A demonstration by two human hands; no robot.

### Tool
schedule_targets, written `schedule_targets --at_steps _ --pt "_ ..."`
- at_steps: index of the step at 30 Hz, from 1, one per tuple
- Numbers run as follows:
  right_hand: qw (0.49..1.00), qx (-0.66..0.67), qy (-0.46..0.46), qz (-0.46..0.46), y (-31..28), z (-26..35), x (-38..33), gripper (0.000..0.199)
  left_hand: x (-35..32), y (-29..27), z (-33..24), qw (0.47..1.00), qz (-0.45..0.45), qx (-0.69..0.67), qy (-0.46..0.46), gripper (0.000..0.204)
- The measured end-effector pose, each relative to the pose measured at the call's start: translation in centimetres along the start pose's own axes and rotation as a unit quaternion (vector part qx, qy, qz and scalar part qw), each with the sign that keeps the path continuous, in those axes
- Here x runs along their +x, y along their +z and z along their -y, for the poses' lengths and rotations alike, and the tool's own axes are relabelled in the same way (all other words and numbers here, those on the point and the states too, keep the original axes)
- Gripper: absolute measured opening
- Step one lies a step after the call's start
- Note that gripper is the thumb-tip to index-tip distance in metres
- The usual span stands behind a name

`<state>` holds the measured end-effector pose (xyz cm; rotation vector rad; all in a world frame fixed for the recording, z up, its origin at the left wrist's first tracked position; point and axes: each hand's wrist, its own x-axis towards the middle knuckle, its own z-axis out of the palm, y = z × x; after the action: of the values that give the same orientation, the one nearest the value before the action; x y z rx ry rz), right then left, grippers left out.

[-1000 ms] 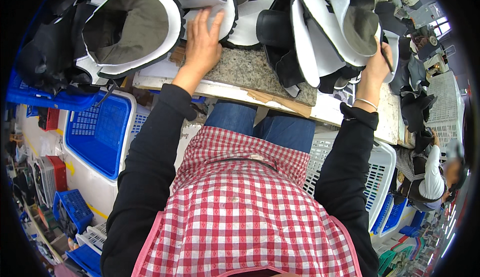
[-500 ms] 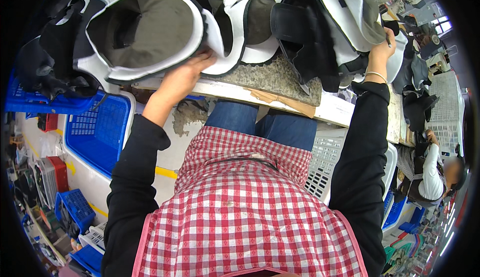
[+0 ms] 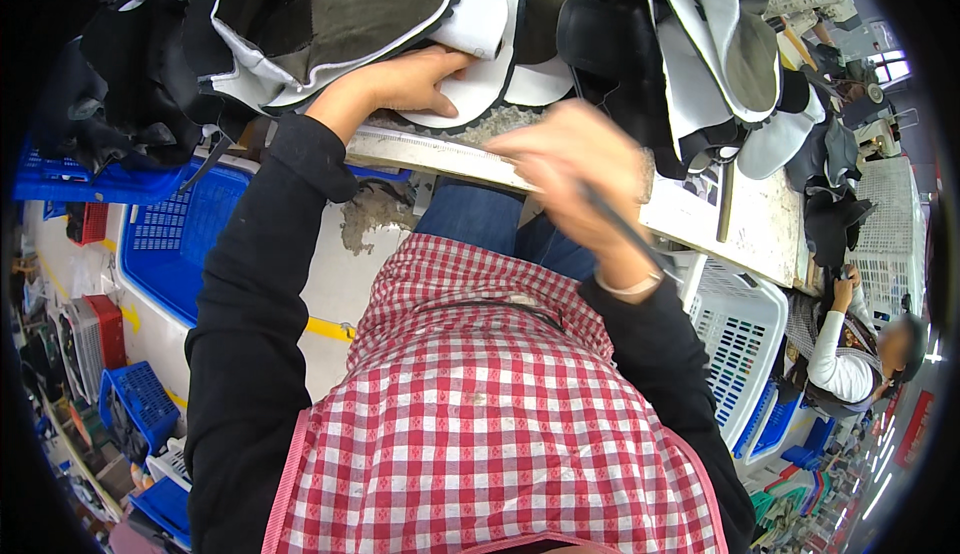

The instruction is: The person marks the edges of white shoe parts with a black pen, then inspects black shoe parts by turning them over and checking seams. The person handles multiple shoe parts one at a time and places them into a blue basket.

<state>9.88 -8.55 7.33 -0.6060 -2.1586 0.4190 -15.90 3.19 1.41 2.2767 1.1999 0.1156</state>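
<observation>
Shoe uppers with dark grey-brown lining and white padding lie on the worktable; one large upper point(image 3: 340, 4) is at the left. My left hand point(image 3: 410, 82) rests on a white lining piece point(image 3: 485, 79) beside it, thumb and fingers apart. My right hand point(image 3: 575, 174), smeared by motion, is closed around a thin dark stick-like tool point(image 3: 622, 222) at the table's front edge. The tool's kind and tip cannot be made out. Right of that hand, black upper pieces point(image 3: 605, 54) and another lined upper point(image 3: 745, 64) lie on the table.
The pale table edge point(image 3: 440, 154) runs in front of me. A blue basket point(image 3: 165, 264) stands low at the left, a white perforated basket point(image 3: 735, 334) low at the right. Another person point(image 3: 850, 354) works at the far right, near white crates point(image 3: 885, 214).
My right hand has left the upper at the far right and swung left and nearer, carrying the thin tool. My left hand has shifted slightly right and up. The large upper has moved up.
</observation>
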Motion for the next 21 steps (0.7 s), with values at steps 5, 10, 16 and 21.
schedule_targets --at_steps 5,10,16,21 --pt "0.913 0.200 0.345 -0.082 7.6 -7.3 -0.1 0.016 -0.6 1.1 -0.3 0.998 -0.049 0.019 0.041 0.080" --pt "0.934 0.115 0.334 -0.060 8.7 -10.6 -1.6 0.022 -0.3 1.0 -0.8 1.000 -0.025 -0.003 0.005 0.093" --pt "0.938 0.062 0.337 -0.060 9.3 -10.2 -0.8 0.027 -0.3 1.1 -0.8 0.999 -0.030 -0.008 0.003 0.092" --pt "0.948 0.023 0.308 -0.070 9.8 -10.5 -0.8 0.026 -0.3 0.8 -1.0 1.000 -0.017 -0.007 -0.001 0.092"
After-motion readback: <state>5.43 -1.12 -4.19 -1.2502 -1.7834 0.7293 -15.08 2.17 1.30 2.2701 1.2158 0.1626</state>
